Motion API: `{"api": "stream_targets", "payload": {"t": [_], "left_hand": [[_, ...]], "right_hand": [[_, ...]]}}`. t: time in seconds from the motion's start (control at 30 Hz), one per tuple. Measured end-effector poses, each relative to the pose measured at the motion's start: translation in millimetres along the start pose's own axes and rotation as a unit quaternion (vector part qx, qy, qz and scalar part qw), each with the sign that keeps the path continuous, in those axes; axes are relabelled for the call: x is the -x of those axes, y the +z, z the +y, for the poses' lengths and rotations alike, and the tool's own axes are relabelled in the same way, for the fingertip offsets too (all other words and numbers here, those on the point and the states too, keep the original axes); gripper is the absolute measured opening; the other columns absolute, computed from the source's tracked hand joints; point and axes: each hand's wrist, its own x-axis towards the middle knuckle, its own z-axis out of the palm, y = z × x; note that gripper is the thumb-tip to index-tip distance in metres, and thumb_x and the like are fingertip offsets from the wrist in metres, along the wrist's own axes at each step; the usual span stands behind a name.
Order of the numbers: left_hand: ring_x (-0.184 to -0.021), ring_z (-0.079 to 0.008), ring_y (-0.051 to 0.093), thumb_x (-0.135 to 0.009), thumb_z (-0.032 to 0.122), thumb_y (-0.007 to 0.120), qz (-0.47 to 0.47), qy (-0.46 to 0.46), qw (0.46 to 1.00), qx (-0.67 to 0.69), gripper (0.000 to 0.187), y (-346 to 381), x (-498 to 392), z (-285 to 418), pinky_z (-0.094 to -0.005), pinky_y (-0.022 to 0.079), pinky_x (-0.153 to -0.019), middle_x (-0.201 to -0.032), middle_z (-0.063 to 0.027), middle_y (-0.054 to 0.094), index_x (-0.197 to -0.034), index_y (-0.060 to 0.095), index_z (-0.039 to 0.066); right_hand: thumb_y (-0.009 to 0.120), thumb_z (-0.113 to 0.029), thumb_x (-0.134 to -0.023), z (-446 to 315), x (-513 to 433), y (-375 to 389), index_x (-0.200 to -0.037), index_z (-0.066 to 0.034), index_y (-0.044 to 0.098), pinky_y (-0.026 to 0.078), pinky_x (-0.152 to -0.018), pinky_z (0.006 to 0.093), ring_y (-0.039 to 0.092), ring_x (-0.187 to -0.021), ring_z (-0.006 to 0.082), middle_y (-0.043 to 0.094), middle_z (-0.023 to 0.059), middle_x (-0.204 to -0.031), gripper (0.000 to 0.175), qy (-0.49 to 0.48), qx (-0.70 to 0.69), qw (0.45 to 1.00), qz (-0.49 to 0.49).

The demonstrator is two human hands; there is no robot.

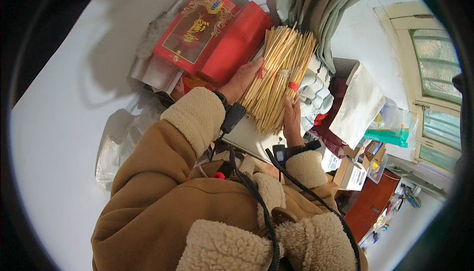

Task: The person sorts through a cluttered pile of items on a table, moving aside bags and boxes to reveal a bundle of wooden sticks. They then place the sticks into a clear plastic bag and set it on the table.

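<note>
Side by side in front of me are bundles of thin straw-coloured sticks [272,97], held slightly tilted over a white-topped surface [249,137]. A red tie binds the left bundle, a pale tie shows in the middle, and a red band wraps the right one. My left hand [242,80] grips the left side of the bundles, its fingertips partly hidden. Against the lower right side rests my right hand [292,119], with the thumb just below the red band. Black straps with small devices circle both wrists.
A red gift box [196,30] with a clear window stands beyond my left hand. Right of the sticks lies a striped cloth [314,95], near a grey-green curtain [322,19]. Cardboard boxes [350,174] sit farther right. Black cables [255,193] hang before my chest.
</note>
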Motion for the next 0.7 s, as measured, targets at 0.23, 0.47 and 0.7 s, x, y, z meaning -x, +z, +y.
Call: {"api": "stream_targets", "payload": {"t": [0.23, 0.47, 0.7], "left_hand": [[-0.09, -0.0171, 0.055, -0.067, 0.018, 0.073, -0.001, 0.064, 0.99, -0.123, 0.063, 11, -4, -1, -0.0293, 0.047, -0.077, -0.106, -0.0121, 0.053, -0.118, 0.041, -0.002], [-0.081, -0.018, 0.059, -0.07, 0.006, 0.063, 0.018, -0.026, 0.994, -0.105, 0.044, 0, -12, 0, -0.0308, 0.05, -0.07, -0.094, -0.0089, 0.057, -0.11, 0.046, 0.0], [-0.087, -0.0172, 0.057, -0.07, 0.013, 0.065, 0.016, -0.002, 0.994, -0.106, 0.051, 5, -7, -1, -0.0281, 0.047, -0.073, -0.1, -0.011, 0.054, -0.112, 0.041, -0.002]], "right_hand": [[0.061, 0.008, -0.069, -3, -6, 9, -0.117, -0.0033, 0.037, 0.049, -0.076, 0.0315, 0.057, -0.09, 0.0207, 0.054, 0.0105, -0.103, 0.055, 0.025, -0.059, 0.998, 0.02], [0.06, 0.009, -0.07, -6, 2, 1, -0.116, -0.0034, 0.037, 0.049, -0.075, 0.032, 0.058, -0.087, 0.0203, 0.056, 0.0106, -0.101, 0.053, 0.017, -0.081, 0.995, 0.048], [0.055, -0.002, -0.079, -1, 3, 2, -0.118, 0.0004, 0.036, 0.046, -0.075, 0.0294, 0.055, -0.089, 0.0169, 0.054, 0.0095, -0.103, 0.044, 0.038, -0.044, 0.998, 0.007]]}}
